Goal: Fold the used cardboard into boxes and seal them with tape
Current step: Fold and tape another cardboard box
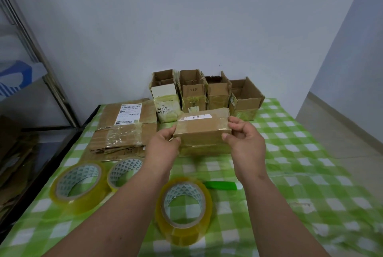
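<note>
Both hands hold a small brown cardboard box [204, 130] with old tape and a white label above the table's middle. My left hand [163, 145] grips its left end and my right hand [244, 138] pinches its right end. A stack of flattened cardboard [124, 130] lies to the left. Three rolls of clear yellowish tape lie near me: one at the left [77, 187], one beside it [124, 171], one in front of me [184, 211]. Several folded open-topped boxes [207, 93] stand in a row against the wall.
The table carries a green-and-white checked cloth [300, 174]. A green utility knife [222, 185] lies between my forearms, right of the front roll. A metal shelf frame [47, 82] and piled cardboard [14, 163] stand left of the table. Bare floor lies to the right.
</note>
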Demonstrator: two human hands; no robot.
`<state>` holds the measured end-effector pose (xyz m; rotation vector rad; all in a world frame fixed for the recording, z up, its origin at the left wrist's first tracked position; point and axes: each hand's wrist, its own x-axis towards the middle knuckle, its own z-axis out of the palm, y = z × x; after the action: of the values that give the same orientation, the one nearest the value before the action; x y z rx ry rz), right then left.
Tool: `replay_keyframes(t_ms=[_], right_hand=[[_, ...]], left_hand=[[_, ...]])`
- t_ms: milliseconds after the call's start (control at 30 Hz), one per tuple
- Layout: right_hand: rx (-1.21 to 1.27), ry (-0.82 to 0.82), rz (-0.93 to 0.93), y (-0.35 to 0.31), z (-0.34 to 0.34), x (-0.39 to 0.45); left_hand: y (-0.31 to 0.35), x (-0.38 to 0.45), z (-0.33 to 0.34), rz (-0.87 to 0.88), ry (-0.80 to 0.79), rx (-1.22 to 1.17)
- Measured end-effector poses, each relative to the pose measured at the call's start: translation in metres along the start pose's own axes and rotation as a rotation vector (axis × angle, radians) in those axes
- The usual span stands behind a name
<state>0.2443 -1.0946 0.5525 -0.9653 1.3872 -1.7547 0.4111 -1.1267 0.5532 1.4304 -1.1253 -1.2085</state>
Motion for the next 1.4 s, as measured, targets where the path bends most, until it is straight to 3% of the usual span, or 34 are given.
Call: replay_keyframes(t_ms=[167,267,400,600,733,833,933,1233,1400], right_hand=[[-0.176,0.025,0.135,0.011,-0.012,-0.003],[-0.242,0.092,0.162,0.016,-0.016,-0.003],[-0.31,-0.003,0.261,0.013,-0.01,0.002],[-0.16,-0.023,0.128,0.013,-0.01,0.0],[-0.349,-0.013,0.181,0.031,-0.014,-0.006],[-0.34,0.01,0.213,0.036,-0.016,-0.005],[-0.244,0.023,0.273,0.035,-0.018,-0.001],[-0.038,-0.077,0.378,0.03,-0.027,0.001],[-0.236,-0.271,0.399,0.031,-0.024,0.002]], left_hand=[[-0.008,0.003,0.002,-0.183,0.0,-0.104],[-0.007,0.001,0.007,-0.129,0.045,-0.038],[-0.003,-0.001,0.013,-0.059,0.036,0.044],[-0.01,0.001,0.011,-0.013,0.105,0.041],[-0.014,-0.003,0.009,-0.01,0.015,0.183],[-0.008,0.0,0.008,0.014,-0.062,0.304],[-0.007,0.005,0.004,-0.074,-0.116,0.211],[-0.004,0.024,0.001,-0.263,-0.036,-0.078],[-0.008,0.03,0.01,-0.326,-0.09,-0.125]])
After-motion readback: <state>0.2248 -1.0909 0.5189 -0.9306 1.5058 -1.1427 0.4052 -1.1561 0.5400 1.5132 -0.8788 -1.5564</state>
